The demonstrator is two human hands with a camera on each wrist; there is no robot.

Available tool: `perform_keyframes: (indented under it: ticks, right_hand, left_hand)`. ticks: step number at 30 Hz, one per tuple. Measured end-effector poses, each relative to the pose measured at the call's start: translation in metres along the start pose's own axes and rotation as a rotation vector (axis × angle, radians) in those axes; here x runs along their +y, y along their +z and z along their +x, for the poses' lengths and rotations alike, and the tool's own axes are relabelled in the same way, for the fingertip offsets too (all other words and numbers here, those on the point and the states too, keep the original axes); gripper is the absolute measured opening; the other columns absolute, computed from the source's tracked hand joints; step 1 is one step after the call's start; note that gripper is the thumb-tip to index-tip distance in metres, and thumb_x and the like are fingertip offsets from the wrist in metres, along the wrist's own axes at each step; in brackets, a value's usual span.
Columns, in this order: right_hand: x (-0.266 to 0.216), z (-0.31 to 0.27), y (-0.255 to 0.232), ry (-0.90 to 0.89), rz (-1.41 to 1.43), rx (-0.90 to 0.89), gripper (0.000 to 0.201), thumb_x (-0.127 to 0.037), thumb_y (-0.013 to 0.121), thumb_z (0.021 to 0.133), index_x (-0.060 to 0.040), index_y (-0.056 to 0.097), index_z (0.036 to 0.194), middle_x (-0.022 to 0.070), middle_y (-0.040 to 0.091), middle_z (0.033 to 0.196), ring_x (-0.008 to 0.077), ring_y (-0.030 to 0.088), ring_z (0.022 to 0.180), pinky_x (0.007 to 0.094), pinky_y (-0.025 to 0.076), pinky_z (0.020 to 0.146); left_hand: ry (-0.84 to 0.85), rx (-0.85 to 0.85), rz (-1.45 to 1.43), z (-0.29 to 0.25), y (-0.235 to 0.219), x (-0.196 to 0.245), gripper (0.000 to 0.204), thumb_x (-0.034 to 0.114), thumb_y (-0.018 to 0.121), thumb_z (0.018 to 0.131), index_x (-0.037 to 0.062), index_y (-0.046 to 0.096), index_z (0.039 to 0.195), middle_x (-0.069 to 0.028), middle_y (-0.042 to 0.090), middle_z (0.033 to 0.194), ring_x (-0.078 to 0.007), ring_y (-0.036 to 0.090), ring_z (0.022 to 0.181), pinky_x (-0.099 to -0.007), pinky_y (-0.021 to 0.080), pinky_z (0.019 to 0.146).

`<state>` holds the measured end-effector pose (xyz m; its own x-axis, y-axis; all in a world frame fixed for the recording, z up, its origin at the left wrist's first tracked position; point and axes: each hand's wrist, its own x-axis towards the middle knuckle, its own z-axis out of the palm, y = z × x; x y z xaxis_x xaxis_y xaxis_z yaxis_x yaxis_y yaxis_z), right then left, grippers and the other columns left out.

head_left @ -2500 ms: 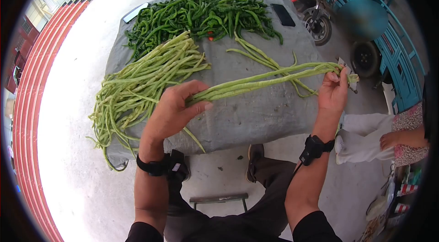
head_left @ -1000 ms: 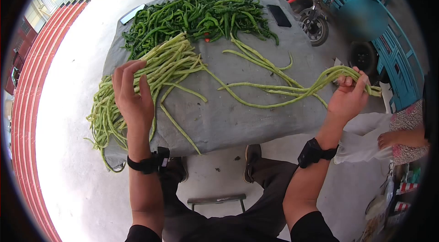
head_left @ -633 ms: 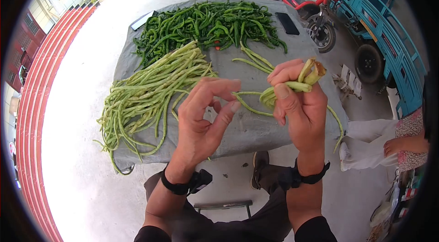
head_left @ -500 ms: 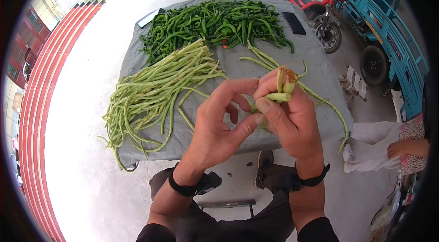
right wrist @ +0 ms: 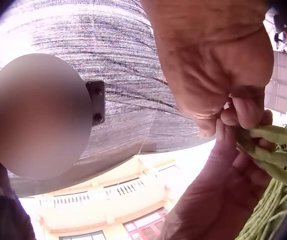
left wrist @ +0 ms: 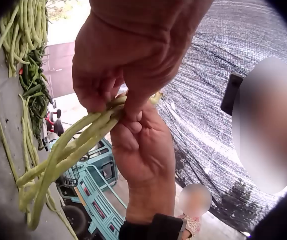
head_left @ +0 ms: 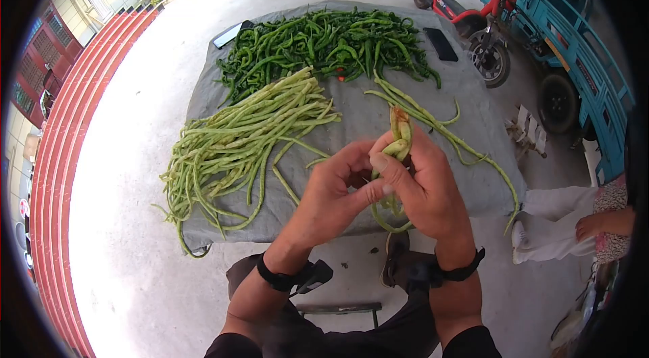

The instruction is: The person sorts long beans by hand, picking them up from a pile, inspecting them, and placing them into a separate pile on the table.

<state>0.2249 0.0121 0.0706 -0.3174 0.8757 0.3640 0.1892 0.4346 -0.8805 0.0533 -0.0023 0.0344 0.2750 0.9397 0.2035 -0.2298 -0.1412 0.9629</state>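
Observation:
A small bundle of long green beans [head_left: 400, 133] is held upright in front of the chest, its stem ends showing above the fingers. My right hand [head_left: 433, 189] grips the bundle with thumb and fingers. My left hand [head_left: 334, 192] meets it from the left, thumb and fingertips pinching at the bundle just under the stem ends. In the left wrist view the beans [left wrist: 73, 150] hang from between both hands in a loop. A large pile of long beans [head_left: 236, 135] lies on the grey cloth [head_left: 351, 114] at the left.
Green peppers [head_left: 324, 43] are heaped at the back, with a phone [head_left: 441, 44] to their right and a pale phone [head_left: 230, 35] to their left. A few loose beans [head_left: 433, 121] lie at the right. Beyond stand a red scooter [head_left: 453, 3] and a blue cart [head_left: 581, 54].
My right hand has brought the bundle in from the far right to the middle. My left hand has come from the bean pile to meet it, and its fingers have closed at the bundle.

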Motion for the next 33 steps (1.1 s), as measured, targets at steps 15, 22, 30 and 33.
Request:
perform_keyframes:
  ticks: [15,22,30,33]
  right_hand:
    - [0.01,0.003,-0.003,0.242,0.312,-0.064,0.016,-0.014,0.062,0.108,-0.0002,0.062,0.115,0.0012,0.058,0.088,0.0052,0.055,0.062,0.0241,0.045,0.054]
    - [0.018,0.003,0.006,0.232,0.228,-0.068,0.021,-0.015,0.059,0.109,0.0028,0.064,0.119,0.0041,0.056,0.093,0.0078,0.054,0.058,0.0254,0.046,0.052]
    - [0.026,0.004,0.006,0.015,-0.124,0.015,0.021,-0.015,0.066,0.103,0.0041,0.068,0.111,0.0165,0.058,0.093,0.0321,0.062,0.079,0.0427,0.049,0.072]
    - [0.022,0.004,0.003,0.033,-0.218,0.015,0.022,-0.017,0.067,0.101,0.0039,0.068,0.109,0.0199,0.058,0.093,0.038,0.06,0.08,0.0454,0.049,0.073]
  left_hand:
    - [-0.072,-0.073,0.203,-0.001,-0.008,-0.007,0.041,0.031,0.046,0.116,-0.0025,0.068,0.114,-0.0024,0.07,0.094,-0.0096,0.059,0.085,-0.0287,0.049,0.079]
    - [-0.099,0.012,0.276,-0.002,0.001,-0.008,0.041,0.03,0.043,0.117,-0.004,0.067,0.116,-0.0049,0.071,0.094,-0.011,0.064,0.089,-0.0294,0.052,0.083]
    - [-0.014,-0.003,0.264,-0.004,-0.001,-0.025,0.03,0.023,0.049,0.114,-0.0029,0.063,0.118,-0.0097,0.072,0.099,-0.0133,0.065,0.095,-0.0331,0.052,0.083]
    - [-0.094,-0.107,0.28,-0.004,-0.008,-0.02,0.03,0.022,0.051,0.113,-0.0046,0.061,0.123,-0.0087,0.07,0.106,-0.0126,0.061,0.102,-0.0324,0.051,0.089]
